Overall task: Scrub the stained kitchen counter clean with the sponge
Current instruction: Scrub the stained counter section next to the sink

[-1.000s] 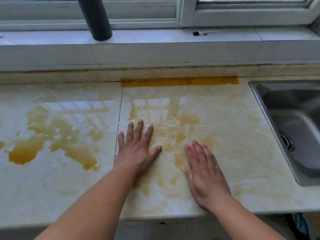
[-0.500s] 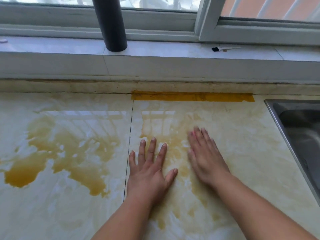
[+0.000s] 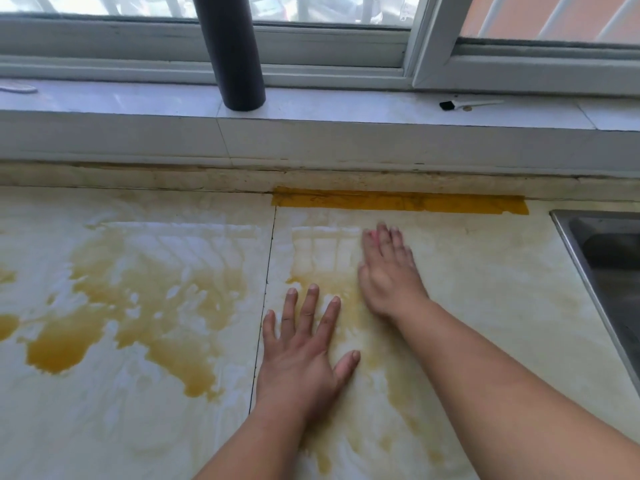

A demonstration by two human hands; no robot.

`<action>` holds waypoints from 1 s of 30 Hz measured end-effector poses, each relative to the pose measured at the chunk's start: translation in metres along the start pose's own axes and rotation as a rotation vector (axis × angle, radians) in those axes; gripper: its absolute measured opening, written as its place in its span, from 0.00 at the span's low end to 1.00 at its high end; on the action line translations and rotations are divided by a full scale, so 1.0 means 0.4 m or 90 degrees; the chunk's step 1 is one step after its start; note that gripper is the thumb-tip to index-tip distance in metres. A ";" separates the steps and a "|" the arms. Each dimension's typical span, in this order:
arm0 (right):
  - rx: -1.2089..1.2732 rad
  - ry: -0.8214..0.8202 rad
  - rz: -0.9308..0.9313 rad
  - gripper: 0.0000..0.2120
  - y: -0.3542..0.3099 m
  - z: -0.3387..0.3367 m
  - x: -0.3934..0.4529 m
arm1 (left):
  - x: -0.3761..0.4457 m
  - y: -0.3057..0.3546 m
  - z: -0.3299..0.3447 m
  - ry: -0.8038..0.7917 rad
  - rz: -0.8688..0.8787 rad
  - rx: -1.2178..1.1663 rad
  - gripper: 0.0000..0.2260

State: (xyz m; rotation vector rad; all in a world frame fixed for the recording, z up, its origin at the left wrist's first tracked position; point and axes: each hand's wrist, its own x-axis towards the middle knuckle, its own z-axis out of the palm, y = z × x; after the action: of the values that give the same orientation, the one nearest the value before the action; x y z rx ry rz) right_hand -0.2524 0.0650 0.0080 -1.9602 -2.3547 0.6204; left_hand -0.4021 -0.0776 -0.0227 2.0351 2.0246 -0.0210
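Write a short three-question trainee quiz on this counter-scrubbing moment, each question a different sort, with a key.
1. True or false: the left hand lies flat with fingers spread on the counter.
2. Multiple choice: where does the heaviest yellow stain lie? A) left of the counter seam B) inside the sink C) on the window sill
3. Fill in: a bit of pink sponge shows under the fingertips of the ___ hand.

Key
1. True.
2. A.
3. Right: the right hand presses on the sponge, reaching toward the yellow strip at the counter's back edge. The hand is blurred.
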 end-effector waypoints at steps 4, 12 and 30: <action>-0.019 -0.030 -0.181 0.28 0.000 0.007 -0.030 | -0.001 -0.002 -0.001 -0.003 0.001 -0.002 0.37; -0.030 0.089 0.236 0.28 0.412 -0.134 -0.034 | -0.012 0.008 -0.029 -0.021 -0.005 0.004 0.36; -0.036 0.058 0.046 0.27 0.391 -0.134 -0.009 | -0.006 0.004 -0.013 -0.004 -0.018 0.029 0.37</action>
State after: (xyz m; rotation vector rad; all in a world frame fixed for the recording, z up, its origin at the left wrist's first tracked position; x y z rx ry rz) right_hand -0.0905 0.0981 0.0099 -2.0579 -2.2820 0.4614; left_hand -0.4016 -0.0790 -0.0168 2.0308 2.0667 -0.0798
